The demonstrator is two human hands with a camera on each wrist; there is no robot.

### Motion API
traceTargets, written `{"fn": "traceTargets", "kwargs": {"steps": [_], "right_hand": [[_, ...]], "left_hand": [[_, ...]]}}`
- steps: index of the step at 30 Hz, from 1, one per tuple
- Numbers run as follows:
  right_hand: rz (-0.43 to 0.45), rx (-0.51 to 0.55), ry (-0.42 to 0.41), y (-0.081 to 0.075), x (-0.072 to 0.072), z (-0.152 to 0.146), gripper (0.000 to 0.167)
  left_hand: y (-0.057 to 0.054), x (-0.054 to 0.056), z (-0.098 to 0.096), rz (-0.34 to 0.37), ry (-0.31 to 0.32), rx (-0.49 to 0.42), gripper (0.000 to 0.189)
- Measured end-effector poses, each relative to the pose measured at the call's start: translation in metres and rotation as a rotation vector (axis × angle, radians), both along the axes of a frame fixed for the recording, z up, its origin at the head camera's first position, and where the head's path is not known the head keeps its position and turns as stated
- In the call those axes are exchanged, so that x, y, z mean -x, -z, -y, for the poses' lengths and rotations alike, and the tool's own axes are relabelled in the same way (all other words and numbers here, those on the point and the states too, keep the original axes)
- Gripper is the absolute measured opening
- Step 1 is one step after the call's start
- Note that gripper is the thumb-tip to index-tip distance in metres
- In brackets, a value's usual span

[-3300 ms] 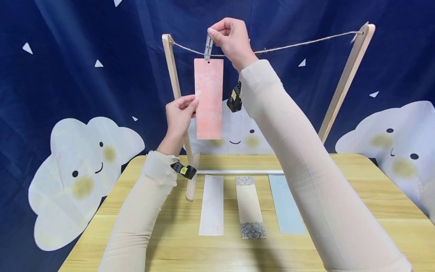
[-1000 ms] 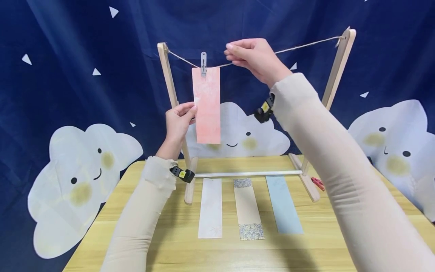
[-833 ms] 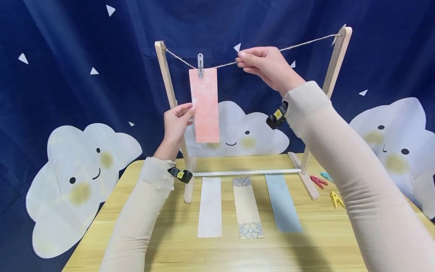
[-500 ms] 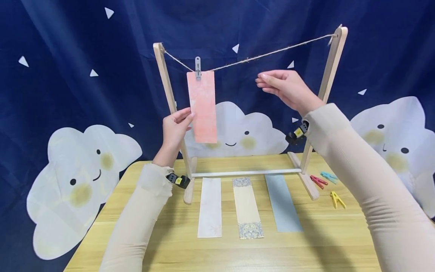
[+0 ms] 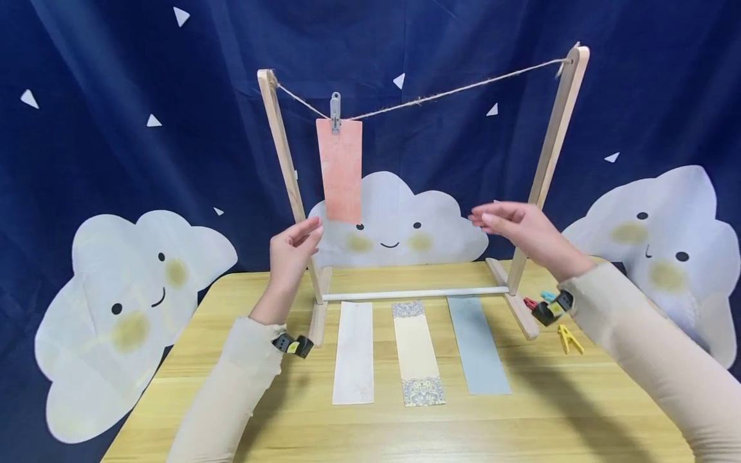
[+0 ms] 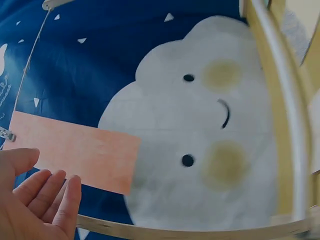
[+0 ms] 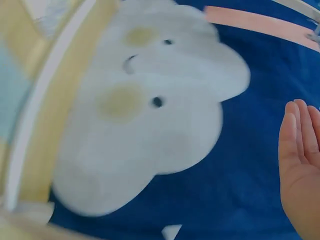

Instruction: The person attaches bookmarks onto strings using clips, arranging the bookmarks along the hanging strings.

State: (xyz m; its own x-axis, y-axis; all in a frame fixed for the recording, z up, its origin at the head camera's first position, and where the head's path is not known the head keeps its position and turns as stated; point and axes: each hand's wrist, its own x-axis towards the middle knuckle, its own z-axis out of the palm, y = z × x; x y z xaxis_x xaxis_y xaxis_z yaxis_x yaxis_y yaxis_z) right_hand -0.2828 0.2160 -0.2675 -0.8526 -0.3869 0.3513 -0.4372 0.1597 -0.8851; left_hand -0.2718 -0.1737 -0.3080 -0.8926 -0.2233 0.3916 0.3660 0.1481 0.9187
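While a pink strip (image 5: pixel 340 173) hangs upright at the left of the string (image 5: pixel 440 98), held at its top edge by a grey clip (image 5: pixel 336 112), both hands stand well apart from each other and hold nothing. The left hand (image 5: pixel 289 254) is just beside the strip's lower left corner, with a narrow gap at its fingertips in the head view; the left wrist view shows the thumb and the loosely bent fingers parted. The right hand (image 5: pixel 521 225) hovers well to the right of the pink strip, in front of the right post (image 5: pixel 552 141), its fingers nearly straight and side by side. The string runs from the left post (image 5: pixel 285 157) to the right post and dips at the clip. Low between the posts, toward the far side of the counter (image 5: pixel 405 437), a white rod (image 5: pixel 417 294) joins the two feet of the stand. On the near side of that rod three more strips lie flat and apart: a white strip (image 5: pixel 353 354) on the left, a cream strip (image 5: pixel 417 350) with patterned ends in the middle, and a blue strip (image 5: pixel 479 347) on the right. Near the stand's right foot lie a red clip (image 5: pixel 529 303), a teal clip (image 5: pixel 547 296) and, nearer, a yellow clip (image 5: pixel 570 341). Behind everything hangs a dark blue curtain (image 5: pixel 440 38) with smiling clouds.
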Motion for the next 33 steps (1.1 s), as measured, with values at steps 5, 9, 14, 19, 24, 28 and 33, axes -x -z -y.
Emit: {"fn": "traceTargets", "kwargs": {"steps": [5,9,14,19,24,28,33], "right_hand": [[-0.005,-0.212,0.163,0.029,-0.018,-0.023,0.035],[0.003,-0.254,0.209,0.049,-0.028,-0.041,0.037],[0.03,-0.286,0.247,0.076,-0.036,-0.066,0.041],[0.096,-0.273,0.268,0.097,-0.044,-0.089,0.045],[0.176,-0.215,0.255,0.114,-0.05,-0.108,0.039],[0.238,-0.01,0.155,0.128,-0.055,-0.119,0.023],[0.313,0.216,0.062,0.145,-0.063,-0.132,0.03]], "left_hand": [[0.023,-0.016,0.005,0.115,0.08,-0.008,0.034],[0.042,-0.031,0.01,0.214,0.133,-0.032,0.037],[0.068,-0.046,0.013,0.32,0.169,-0.019,0.04],[0.089,-0.057,0.013,0.38,0.194,-0.001,0.04],[0.106,-0.067,0.011,0.438,0.219,-0.002,0.042],[0.118,-0.074,0.008,0.461,0.236,0.002,0.041],[0.13,-0.078,0.003,0.489,0.288,0.005,0.047]]}}
